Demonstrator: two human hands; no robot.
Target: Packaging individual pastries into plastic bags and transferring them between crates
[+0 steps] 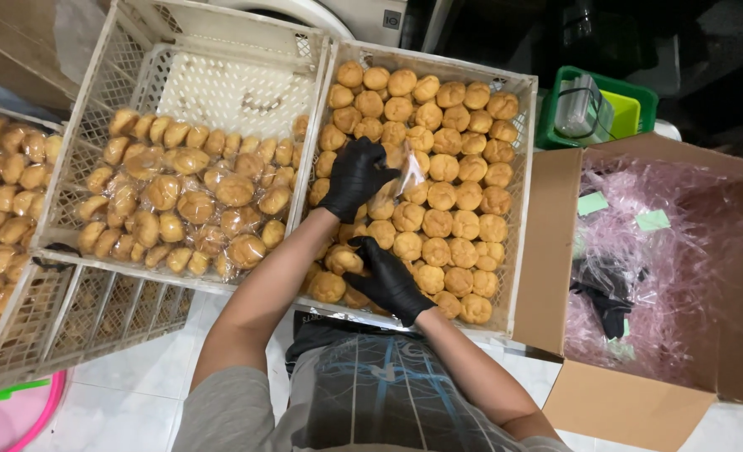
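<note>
crates: three white (518, 192) | hands: two, black-gloved | left hand (356, 176) at 12 o'clock pinching clear bag (408, 172) | right hand (388, 280) at 6 o'clock, fingers curled around bun (344, 261)

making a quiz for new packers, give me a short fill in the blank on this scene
1. Both hands wear ____ gloves.
2. The left hand holds a clear ____ bag above the loose buns.
3. The right hand picks a bun from the white ____ in front of the person.
4. The cardboard box on the right holds a heap of ____ plastic bags.

Missing words: black; plastic; crate; pink
</note>
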